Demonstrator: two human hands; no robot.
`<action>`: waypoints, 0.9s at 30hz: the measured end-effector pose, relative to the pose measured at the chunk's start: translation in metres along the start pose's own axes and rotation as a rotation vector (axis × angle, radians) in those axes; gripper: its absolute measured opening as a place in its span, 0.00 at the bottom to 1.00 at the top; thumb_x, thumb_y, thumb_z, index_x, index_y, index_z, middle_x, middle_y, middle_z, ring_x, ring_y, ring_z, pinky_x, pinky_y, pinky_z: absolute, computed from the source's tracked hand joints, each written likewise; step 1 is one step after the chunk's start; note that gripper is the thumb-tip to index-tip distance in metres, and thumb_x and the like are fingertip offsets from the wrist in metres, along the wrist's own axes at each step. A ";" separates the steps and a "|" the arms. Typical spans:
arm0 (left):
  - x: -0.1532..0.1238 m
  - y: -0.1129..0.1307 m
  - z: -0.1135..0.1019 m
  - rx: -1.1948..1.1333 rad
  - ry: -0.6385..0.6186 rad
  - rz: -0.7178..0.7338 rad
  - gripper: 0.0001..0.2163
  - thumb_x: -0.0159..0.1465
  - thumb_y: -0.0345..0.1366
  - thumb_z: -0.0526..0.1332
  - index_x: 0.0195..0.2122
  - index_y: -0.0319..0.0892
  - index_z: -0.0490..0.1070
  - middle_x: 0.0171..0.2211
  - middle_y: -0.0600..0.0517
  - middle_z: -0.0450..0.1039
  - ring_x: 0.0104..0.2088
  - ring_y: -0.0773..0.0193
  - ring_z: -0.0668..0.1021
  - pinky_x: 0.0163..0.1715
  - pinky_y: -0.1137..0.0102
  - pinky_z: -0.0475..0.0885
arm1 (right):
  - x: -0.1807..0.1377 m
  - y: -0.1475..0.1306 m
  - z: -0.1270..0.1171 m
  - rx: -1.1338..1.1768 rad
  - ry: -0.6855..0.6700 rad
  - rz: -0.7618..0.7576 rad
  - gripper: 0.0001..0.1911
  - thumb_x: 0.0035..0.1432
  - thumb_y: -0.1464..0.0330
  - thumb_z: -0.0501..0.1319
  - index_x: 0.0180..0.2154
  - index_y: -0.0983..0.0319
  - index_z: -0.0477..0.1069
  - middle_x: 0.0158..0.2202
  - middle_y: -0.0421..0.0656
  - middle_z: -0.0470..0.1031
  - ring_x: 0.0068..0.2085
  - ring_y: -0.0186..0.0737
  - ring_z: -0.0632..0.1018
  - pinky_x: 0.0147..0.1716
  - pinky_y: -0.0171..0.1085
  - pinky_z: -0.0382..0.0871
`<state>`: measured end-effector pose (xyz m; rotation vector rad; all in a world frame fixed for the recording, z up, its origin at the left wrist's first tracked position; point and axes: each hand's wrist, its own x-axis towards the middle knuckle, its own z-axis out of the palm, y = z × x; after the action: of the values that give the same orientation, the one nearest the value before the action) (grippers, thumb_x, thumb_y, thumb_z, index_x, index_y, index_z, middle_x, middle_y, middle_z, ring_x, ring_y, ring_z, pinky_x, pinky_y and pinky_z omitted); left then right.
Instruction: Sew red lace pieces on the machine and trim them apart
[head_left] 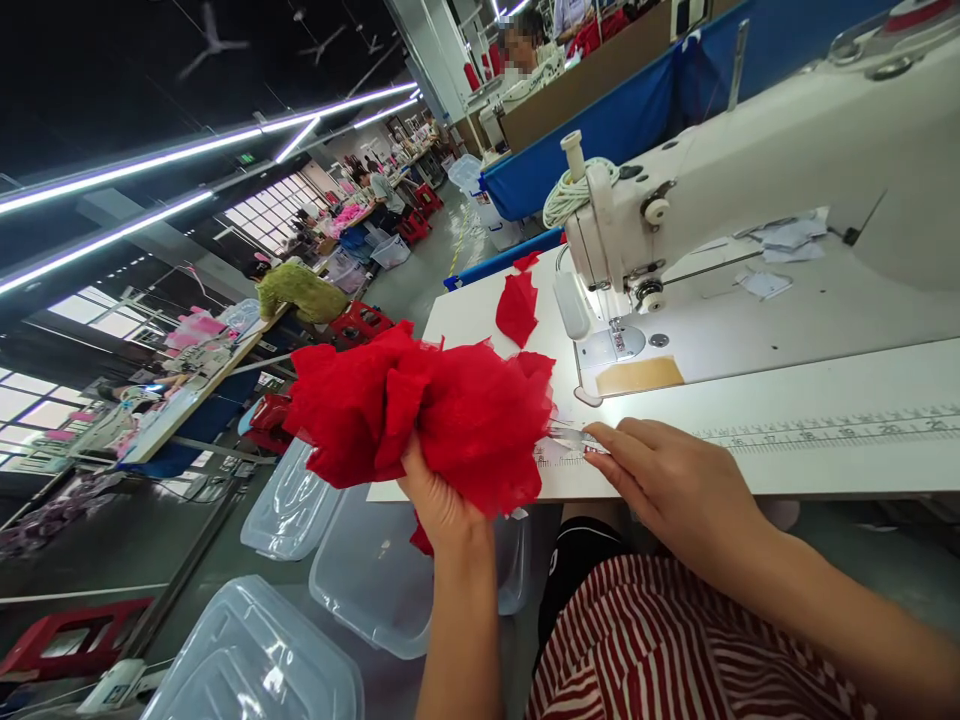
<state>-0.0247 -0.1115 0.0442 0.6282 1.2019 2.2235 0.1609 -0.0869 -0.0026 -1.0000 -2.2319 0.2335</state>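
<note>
A bunch of red cloth (480, 410) is gripped by the left hand (446, 505), and it is held up at the near left corner of the white table (847, 470), to the left of the sewing machine (720, 180). A small metal tool (571, 437) is pinched between the thumb and fingers of the right hand (667, 480). Its tip is held by the right edge of the cloth; whether the cloth is touched cannot be told. A red scrap (517, 310) is seen on the table, beyond the cloth. Ruler marks (810, 432) are printed near the table's near edge. Clear boxes (371, 570) are set below, to the near left.
</note>
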 end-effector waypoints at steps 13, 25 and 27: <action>0.012 -0.018 -0.004 -0.010 0.095 0.240 0.21 0.53 0.38 0.71 0.49 0.52 0.73 0.55 0.56 0.73 0.61 0.58 0.70 0.59 0.65 0.68 | 0.004 0.004 0.002 -0.119 -0.010 -0.020 0.24 0.71 0.60 0.43 0.39 0.62 0.75 0.26 0.42 0.73 0.25 0.38 0.72 0.19 0.34 0.45; 0.010 -0.014 -0.011 0.045 0.092 0.259 0.19 0.56 0.40 0.69 0.50 0.54 0.73 0.54 0.57 0.73 0.60 0.59 0.70 0.60 0.64 0.67 | 0.011 0.006 0.008 -0.175 -0.090 0.110 0.24 0.71 0.60 0.42 0.37 0.60 0.74 0.24 0.43 0.72 0.24 0.39 0.69 0.19 0.36 0.41; 0.011 -0.005 -0.018 0.033 0.082 0.258 0.16 0.58 0.40 0.67 0.49 0.54 0.74 0.55 0.58 0.73 0.60 0.59 0.70 0.60 0.65 0.67 | 0.013 0.005 0.012 -0.109 -0.081 0.131 0.23 0.71 0.60 0.42 0.42 0.62 0.73 0.29 0.46 0.75 0.27 0.41 0.72 0.20 0.36 0.46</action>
<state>-0.0432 -0.1128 0.0329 0.7489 1.2615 2.4672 0.1500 -0.0731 -0.0069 -1.2177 -2.2747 0.2151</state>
